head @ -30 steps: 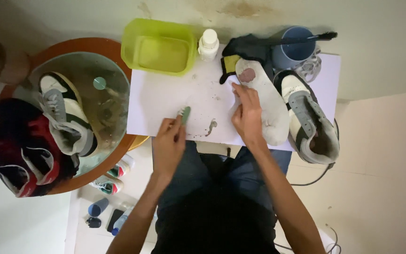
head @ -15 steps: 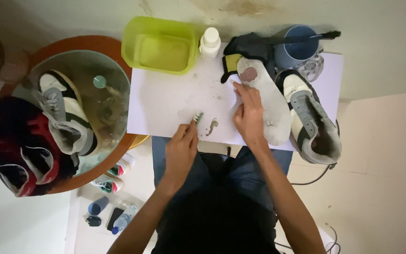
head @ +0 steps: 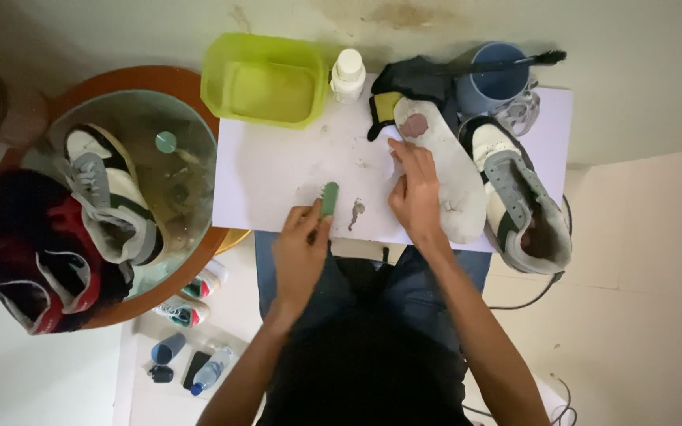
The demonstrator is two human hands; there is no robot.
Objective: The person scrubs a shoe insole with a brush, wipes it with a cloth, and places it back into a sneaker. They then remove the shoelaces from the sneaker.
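Left hand (head: 300, 251) grips a small green brush (head: 329, 198) by its lower end, fingers closed around it, the brush head resting on the white board (head: 278, 170) across our lap. Right hand (head: 416, 192) lies flat along the near edge of a white shoe insole (head: 451, 177), fingers pressed down on it, pinning it to the right part of the board; the insole is turned with a brownish worn patch at its far end. Between our two hands we see a small grey smear (head: 356, 211) on the board.

Just right of the insole, touching it, stands a white and grey sneaker (head: 518, 201), opening upward, at the board's right edge.

To our left, a round glass-topped table (head: 191, 158) carries another white and grey sneaker (head: 104, 197), with red and black shoes (head: 21, 260) piled at its near side. Below it, on the floor, lie small bottles (head: 211, 369).

At the far edge of the board, from left to right: a lime-green plastic tub (head: 266, 79), a white bottle (head: 347, 75), a dark cloth with a yellow patch (head: 400, 91), and a blue cup (head: 499, 79) with a dark brush (head: 515, 63) laid across its rim.
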